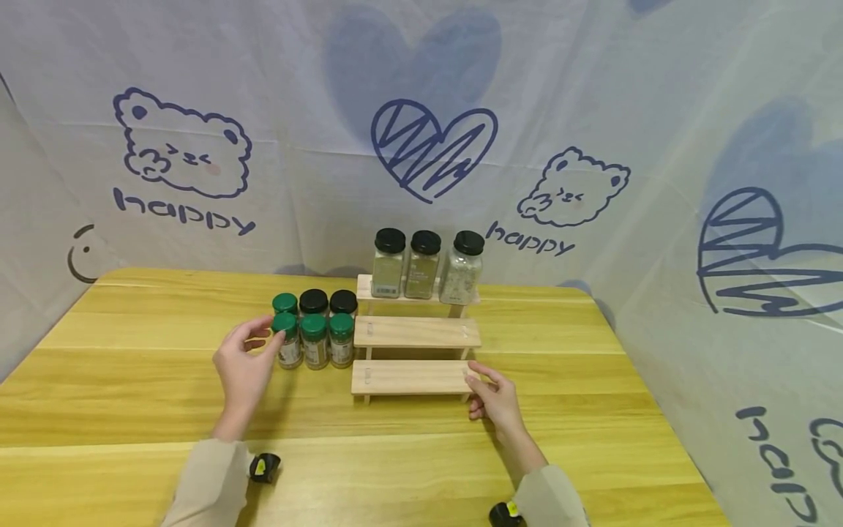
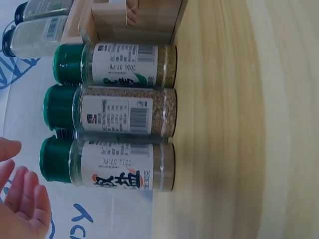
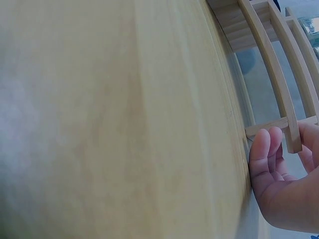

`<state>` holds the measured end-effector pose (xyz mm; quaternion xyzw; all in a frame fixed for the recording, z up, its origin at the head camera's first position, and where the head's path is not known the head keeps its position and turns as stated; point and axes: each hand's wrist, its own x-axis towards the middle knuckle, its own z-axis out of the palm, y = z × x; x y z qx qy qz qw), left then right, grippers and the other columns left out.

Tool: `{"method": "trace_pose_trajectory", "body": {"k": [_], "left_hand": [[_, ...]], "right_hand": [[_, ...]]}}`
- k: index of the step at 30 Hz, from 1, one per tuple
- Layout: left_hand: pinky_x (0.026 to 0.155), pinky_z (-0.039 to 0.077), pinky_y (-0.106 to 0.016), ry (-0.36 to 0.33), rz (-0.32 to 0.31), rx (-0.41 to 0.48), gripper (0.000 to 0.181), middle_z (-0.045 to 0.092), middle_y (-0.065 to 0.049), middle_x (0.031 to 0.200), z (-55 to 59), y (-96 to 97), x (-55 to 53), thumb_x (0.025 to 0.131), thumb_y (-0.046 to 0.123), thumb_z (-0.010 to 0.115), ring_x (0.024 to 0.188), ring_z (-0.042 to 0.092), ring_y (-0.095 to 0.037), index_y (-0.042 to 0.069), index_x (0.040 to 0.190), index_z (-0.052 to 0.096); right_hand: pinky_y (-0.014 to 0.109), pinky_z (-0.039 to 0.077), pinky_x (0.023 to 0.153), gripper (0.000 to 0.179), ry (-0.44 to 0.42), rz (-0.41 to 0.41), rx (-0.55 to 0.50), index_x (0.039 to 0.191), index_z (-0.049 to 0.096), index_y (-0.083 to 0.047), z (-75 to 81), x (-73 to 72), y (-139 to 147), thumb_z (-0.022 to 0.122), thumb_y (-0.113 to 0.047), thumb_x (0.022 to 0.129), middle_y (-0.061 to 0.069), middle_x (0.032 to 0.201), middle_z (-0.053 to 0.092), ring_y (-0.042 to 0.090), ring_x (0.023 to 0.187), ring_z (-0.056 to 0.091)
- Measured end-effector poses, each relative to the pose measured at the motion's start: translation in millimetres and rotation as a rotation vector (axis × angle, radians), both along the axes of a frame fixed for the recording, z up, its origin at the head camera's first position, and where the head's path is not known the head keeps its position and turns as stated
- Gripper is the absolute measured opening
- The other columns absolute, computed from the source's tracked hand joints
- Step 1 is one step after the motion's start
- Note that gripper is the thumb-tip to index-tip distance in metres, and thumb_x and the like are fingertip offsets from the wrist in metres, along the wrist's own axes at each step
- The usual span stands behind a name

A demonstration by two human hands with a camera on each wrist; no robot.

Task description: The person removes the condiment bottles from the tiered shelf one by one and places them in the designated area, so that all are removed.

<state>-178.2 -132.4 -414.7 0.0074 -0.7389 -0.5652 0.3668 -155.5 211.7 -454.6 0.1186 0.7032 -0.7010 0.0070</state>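
My left hand (image 1: pixel 245 366) is beside the left jar of the front row, a green-capped spice jar (image 1: pixel 288 351), with thumb and fingers parted about its cap. In the left wrist view, a gap shows between the loosely bent fingers (image 2: pixel 27 199) and that jar's green cap (image 2: pixel 56 160). Two more green-capped jars, the middle one (image 1: pixel 315 350) and the right one (image 1: pixel 341 350), stand in line with it. At the lowest tier's right end, my right hand (image 1: pixel 497 399) grips the edge of the three-tier wooden spice rack (image 1: pixel 415 378), also seen in the right wrist view.
Three taller black-capped jars (image 1: pixel 421 274) stand on the rack's top tier. Behind the front row are two black-capped jars (image 1: pixel 314 301) and another green-capped jar (image 1: pixel 285 301), partly hidden. A printed cloth (image 1: pixel 296 146) hangs behind the wooden table (image 1: pixel 395 468).
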Motion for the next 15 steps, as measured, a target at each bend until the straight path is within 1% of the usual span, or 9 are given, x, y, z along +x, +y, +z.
{"method": "trace_pose_trajectory", "body": {"k": [3,6,9,12,14,15], "left_hand": [[0.060,0.045,-0.009,0.032,-0.031,0.042,0.019,0.063,-0.021,0.085,0.3,2.7,0.4,0.073,-0.006,0.069,0.067,0.053,0.000,-0.010,0.090,0.065],[0.060,0.045,-0.009,0.048,-0.062,0.068,0.017,0.063,-0.024,0.083,1.3,6.1,1.2,0.073,-0.008,0.068,0.067,0.054,0.003,-0.011,0.089,0.065],[0.059,0.046,-0.009,0.054,-0.087,0.064,0.016,0.063,-0.024,0.082,1.9,10.0,2.6,0.073,-0.008,0.068,0.067,0.055,0.003,-0.011,0.088,0.065],[0.059,0.046,-0.010,0.075,-0.118,0.066,0.014,0.065,-0.018,0.080,1.5,14.4,3.5,0.074,-0.005,0.068,0.067,0.057,0.001,-0.010,0.087,0.066],[0.059,0.046,-0.010,0.131,-0.181,0.114,0.014,0.066,-0.013,0.080,-7.2,14.7,-1.2,0.073,-0.003,0.069,0.067,0.058,-0.001,-0.006,0.087,0.067],[0.059,0.046,-0.010,0.141,-0.198,0.122,0.014,0.066,-0.011,0.081,-7.3,16.2,-1.1,0.074,-0.001,0.069,0.068,0.058,-0.002,-0.006,0.087,0.067]], "right_hand": [[0.022,0.046,0.038,0.034,0.002,0.000,0.001,0.120,0.054,0.002,0.4,0.1,0.1,0.058,-0.005,0.086,0.004,0.051,0.053,0.008,0.038,0.047],[0.022,0.046,0.038,0.034,0.002,-0.001,0.002,0.120,0.054,0.002,1.1,0.5,0.0,0.058,-0.004,0.086,0.004,0.051,0.053,0.008,0.038,0.047],[0.022,0.046,0.038,0.034,-0.001,-0.002,0.008,0.119,0.054,0.002,1.4,0.8,-0.1,0.058,-0.004,0.086,0.004,0.052,0.054,0.008,0.038,0.047],[0.022,0.046,0.038,0.034,0.000,-0.004,0.013,0.119,0.054,0.002,1.5,0.6,0.1,0.058,-0.005,0.086,0.005,0.054,0.055,0.009,0.039,0.047],[0.022,0.046,0.038,0.034,0.001,-0.005,0.014,0.119,0.054,0.002,1.5,0.5,0.1,0.058,-0.005,0.086,0.006,0.056,0.055,0.009,0.039,0.047],[0.022,0.046,0.037,0.034,0.002,-0.005,0.014,0.119,0.055,0.002,1.5,0.5,0.0,0.058,-0.005,0.086,0.006,0.057,0.056,0.009,0.039,0.047]]}}
